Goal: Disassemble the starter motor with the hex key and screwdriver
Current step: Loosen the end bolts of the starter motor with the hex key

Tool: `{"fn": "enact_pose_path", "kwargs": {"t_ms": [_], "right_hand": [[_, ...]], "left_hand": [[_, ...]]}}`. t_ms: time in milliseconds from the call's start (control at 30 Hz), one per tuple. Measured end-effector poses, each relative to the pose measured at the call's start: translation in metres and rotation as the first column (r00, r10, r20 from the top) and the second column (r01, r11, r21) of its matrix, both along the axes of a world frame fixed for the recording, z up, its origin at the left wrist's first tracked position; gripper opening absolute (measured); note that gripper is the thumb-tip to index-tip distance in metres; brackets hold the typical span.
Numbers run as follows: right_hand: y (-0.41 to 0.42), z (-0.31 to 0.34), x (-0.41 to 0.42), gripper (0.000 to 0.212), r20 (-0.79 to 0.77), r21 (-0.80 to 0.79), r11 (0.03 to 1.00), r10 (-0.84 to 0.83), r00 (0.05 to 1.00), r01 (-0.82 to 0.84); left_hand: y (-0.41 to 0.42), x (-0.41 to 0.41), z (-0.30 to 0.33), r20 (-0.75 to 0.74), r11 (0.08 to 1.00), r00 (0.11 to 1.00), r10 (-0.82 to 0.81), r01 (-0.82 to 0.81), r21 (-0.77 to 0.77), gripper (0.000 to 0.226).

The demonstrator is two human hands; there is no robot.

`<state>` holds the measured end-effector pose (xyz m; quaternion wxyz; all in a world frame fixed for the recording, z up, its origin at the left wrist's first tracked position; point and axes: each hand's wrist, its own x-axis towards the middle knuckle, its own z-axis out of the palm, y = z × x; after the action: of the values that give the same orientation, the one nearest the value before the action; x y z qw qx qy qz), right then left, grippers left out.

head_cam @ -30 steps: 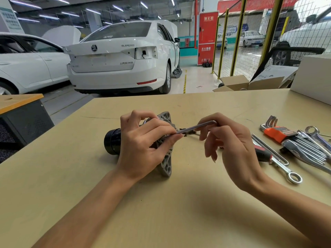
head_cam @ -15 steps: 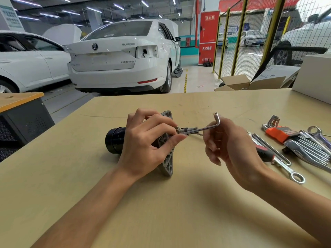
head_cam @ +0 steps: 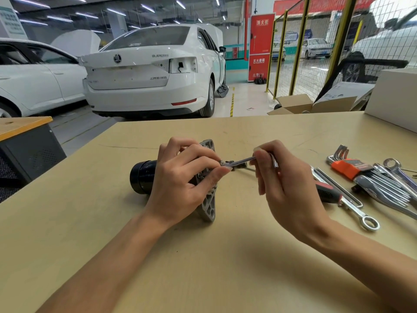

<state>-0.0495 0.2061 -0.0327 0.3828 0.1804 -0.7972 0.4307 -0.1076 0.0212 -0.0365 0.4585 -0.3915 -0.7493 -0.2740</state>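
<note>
your right hand [head_cam: 291,186] pinches the hex key [head_cam: 242,162] near its bend, tip set into a bolt on the starter motor [head_cam: 178,177]. your left hand [head_cam: 182,181] wraps the motor and steadies the key's tip with its fingertips. the motor lies on its side mid-table; it looks heavy, rigid and apt to roll, so grip it by the flange [head_cam: 208,199], not the smooth black can. the thin key could slip out. the pale wooden table [head_cam: 203,267] holds spare wrenches [head_cam: 383,184] at right; white cars stand beyond.
</note>
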Motion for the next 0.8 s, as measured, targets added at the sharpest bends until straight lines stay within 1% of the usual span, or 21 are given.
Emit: {"fn": "enact_pose_path", "kwargs": {"t_ms": [133,233,300,400,467,533,633,700,800], "right_hand": [[-0.0003,0.0012,0.0037,0.029,0.083,-0.106,0.987,0.131,0.988,-0.122],[0.0,0.0004,0.0042,0.024,0.103,-0.2,0.962,0.208,0.973,-0.185],[0.0003,-0.0004,0.0033,0.023,0.097,-0.235,0.95,0.233,0.968,-0.205],[0.0013,-0.0007,0.0017,0.027,0.072,-0.26,0.939,0.251,0.965,-0.225],[0.0015,-0.001,0.0015,0.03,0.082,-0.285,0.93,0.263,0.961,-0.23],[0.0003,-0.0012,0.0019,0.032,0.124,-0.313,0.927,0.257,0.958,-0.208],[-0.0027,0.0006,0.0036,0.024,0.21,-0.416,0.892,0.285,0.935,-0.179],[-0.0028,0.0018,0.0036,0.038,0.237,-0.493,0.848,0.347,0.907,-0.196],[-0.002,0.0055,0.0051,0.062,0.261,-0.516,0.831,0.384,0.886,-0.209]], "left_hand": [[0.0004,-0.0005,-0.0007,-0.001,1.0,1.0,0.0,0.0,0.003,0.03],[0.0,-0.0011,-0.0015,0.001,1.0,1.0,-0.004,0.004,0.003,0.031],[-0.0001,-0.0012,-0.0016,0.0,1.0,1.0,-0.01,0.01,-0.003,0.032],[-0.0002,-0.0008,-0.0013,0.0,1.0,1.0,-0.021,0.021,-0.01,0.031],[-0.0001,0.0,-0.0007,0.014,1.0,1.0,-0.026,0.026,0.001,0.032],[0.0003,0.0009,0.0,0.026,0.999,0.999,-0.033,0.033,0.014,0.033],[0.0002,0.0013,0.0004,0.025,0.999,0.999,-0.039,0.038,0.024,0.032],[0.0,0.0009,0.0002,0.019,0.999,0.999,-0.035,0.034,0.028,0.032],[0.0004,0.0,-0.0005,0.016,0.999,0.999,-0.03,0.03,0.015,0.031]]}}
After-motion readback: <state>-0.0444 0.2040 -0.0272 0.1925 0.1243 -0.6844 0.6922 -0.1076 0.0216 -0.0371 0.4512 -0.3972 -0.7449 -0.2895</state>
